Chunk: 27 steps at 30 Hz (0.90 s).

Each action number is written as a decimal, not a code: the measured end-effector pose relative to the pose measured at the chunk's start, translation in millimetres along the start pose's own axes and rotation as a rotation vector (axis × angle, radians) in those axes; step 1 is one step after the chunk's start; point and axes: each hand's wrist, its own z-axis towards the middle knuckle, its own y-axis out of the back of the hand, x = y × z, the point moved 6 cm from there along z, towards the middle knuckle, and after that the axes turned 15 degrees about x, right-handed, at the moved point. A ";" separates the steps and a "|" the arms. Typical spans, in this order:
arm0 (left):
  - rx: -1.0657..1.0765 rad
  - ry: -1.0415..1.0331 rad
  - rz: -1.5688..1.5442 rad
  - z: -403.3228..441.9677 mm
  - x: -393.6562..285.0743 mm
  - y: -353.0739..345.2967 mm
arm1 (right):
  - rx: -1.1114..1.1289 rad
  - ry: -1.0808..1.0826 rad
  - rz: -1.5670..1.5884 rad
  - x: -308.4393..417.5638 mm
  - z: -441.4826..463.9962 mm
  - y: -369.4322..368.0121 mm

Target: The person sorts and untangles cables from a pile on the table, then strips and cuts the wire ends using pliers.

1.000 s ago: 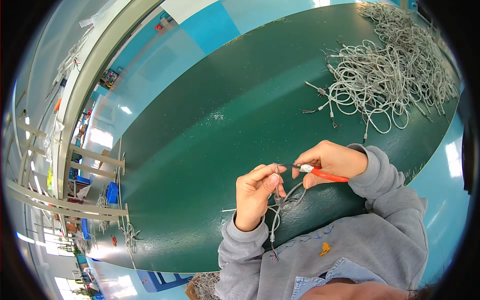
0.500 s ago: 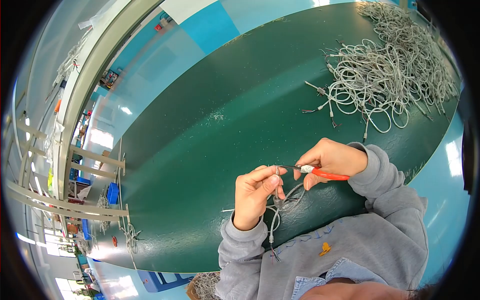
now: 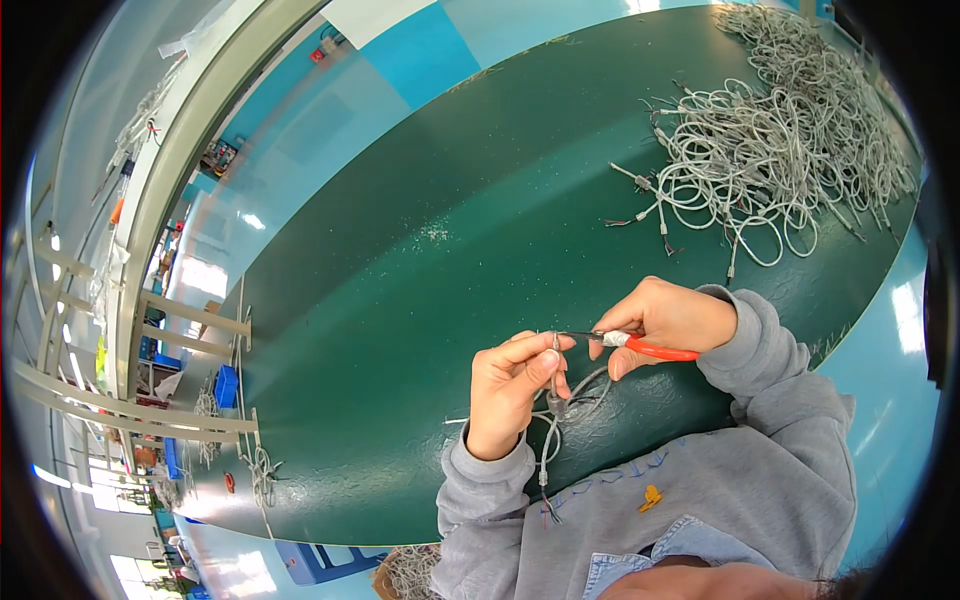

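Note:
Between the thumb and fingers of my left hand is the end of a grey cable, held upright. The cable has a dark grey sleeve below the fingers, loops under the hand, and ends in thin bare-ended wires near my sweater. My right hand is closed around a red-handled hand tool with white wrapping near its joint. Its narrow dark tip points left and meets the cable end at my left fingertips. Whether it is scissors or pliers I cannot tell.
A large tangled heap of grey cables covers the table's far right. Small pale scraps are scattered on the green tabletop. At left lie more cables and a blue bin. A box of cables stands below the near edge.

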 end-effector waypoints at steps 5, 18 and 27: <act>0.013 0.012 0.003 -0.2 -1.8 -1.8 | 0.019 -0.040 -0.018 0.6 -1.1 0.1; -0.078 -0.030 -0.013 3.0 -15.0 8.6 | -0.137 -0.024 -0.182 0.6 -0.6 13.5; -0.081 -0.103 0.056 15.0 -35.2 12.5 | -0.614 0.258 -0.653 23.7 1.1 13.0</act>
